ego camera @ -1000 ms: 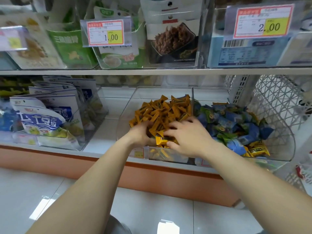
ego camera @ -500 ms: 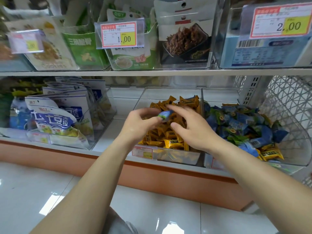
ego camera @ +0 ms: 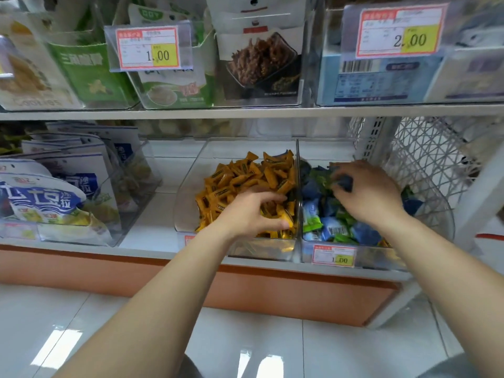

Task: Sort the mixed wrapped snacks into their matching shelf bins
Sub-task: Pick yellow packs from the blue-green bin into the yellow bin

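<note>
Over the right bin (ego camera: 376, 259) on the lower shelf (ego camera: 152, 222), the right hand (ego camera: 373, 195) is palm down, fingers curled, tips pinching a dark-blue wrapped snack (ego camera: 344, 182). The snack is blurred and sits just above the heap of blue & green wrapped snacks (ego camera: 330, 227) filling that bin. The left hand (ego camera: 252, 214) is in the middle bin (ego camera: 188, 192), on the near part of the orange-wrapped snacks (ego camera: 240, 175). Its fingers are bent claw-like over the heap w/ the thumb low on the near side; can't tell if it actually grips a pc.

Both bins are clear plastic and stand side by side, touching, w/ a clear wall (ego camera: 298, 173) btwn the two hands. A few orange wrappers (ego camera: 384, 242) lie in the near right corner of the right bin, mixed w/ the blue & green. A 1.00 price tag (ego camera: 334, 255) is fixed to the right bin's front.

Left of the bins, w/ a bare gap of shelf btwn, is a clear tray of blue-and-white pouches (ego camera: 41, 197). Right of the bins hangs a white wire basket (ego camera: 425, 165).

On the upper shelf (ego camera: 245, 113) are a green pouch (ego camera: 92, 72), a pouch picturing dark strips of food (ego camera: 259, 61) and a pale blue box (ego camera: 376, 77). Two price tags hang there too, one 1.00 (ego camera: 148, 49) and one 2.00 (ego camera: 401, 32). Below, an orange base panel (ego camera: 272, 290) meets a glossy white tile floor (ego camera: 81, 323).
</note>
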`<state>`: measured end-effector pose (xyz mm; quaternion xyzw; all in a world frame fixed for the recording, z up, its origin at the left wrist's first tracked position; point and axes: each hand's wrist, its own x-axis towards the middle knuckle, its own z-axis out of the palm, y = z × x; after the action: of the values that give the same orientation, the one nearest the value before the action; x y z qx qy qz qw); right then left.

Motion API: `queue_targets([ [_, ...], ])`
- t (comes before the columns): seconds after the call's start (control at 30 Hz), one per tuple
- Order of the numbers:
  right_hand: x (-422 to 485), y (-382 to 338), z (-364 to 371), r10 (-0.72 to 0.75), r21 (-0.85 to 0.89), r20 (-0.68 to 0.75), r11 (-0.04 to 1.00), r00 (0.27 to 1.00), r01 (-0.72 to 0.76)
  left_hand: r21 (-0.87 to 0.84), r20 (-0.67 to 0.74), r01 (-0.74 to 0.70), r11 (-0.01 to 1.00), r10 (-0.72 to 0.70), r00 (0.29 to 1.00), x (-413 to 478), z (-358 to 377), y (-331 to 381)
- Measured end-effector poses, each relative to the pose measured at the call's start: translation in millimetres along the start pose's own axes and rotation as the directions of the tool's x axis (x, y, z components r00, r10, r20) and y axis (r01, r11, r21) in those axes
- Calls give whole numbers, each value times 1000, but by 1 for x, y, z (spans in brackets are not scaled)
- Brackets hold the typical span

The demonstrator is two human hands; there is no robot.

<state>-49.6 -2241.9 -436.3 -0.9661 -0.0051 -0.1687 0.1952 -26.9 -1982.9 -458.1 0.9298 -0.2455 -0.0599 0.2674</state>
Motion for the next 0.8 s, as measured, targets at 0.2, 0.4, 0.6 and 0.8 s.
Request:
queue_targets([
  [0.2, 1, -21, 8, -46, -130, -38, 991, 998, 40, 298, -38, 39, 954, -28, 999, 15, 14, -7],
  [0.4, 3, -44, 39, -198, -19, 319, 977, 927, 215, 304, -127, 154, 940, -120, 985, 8, -19, -34],
  [0.6, 6, -27, 42, -162, 32, 407, 986, 899, 163, 482, -113, 312, 819, -295, 949, -7, -48, -56],
  [0.8, 2, -20, 35, -193, 118, 433, 981, 880, 157, 207, -264, 19, 978, 37, 964, 21, -18, -12],
])
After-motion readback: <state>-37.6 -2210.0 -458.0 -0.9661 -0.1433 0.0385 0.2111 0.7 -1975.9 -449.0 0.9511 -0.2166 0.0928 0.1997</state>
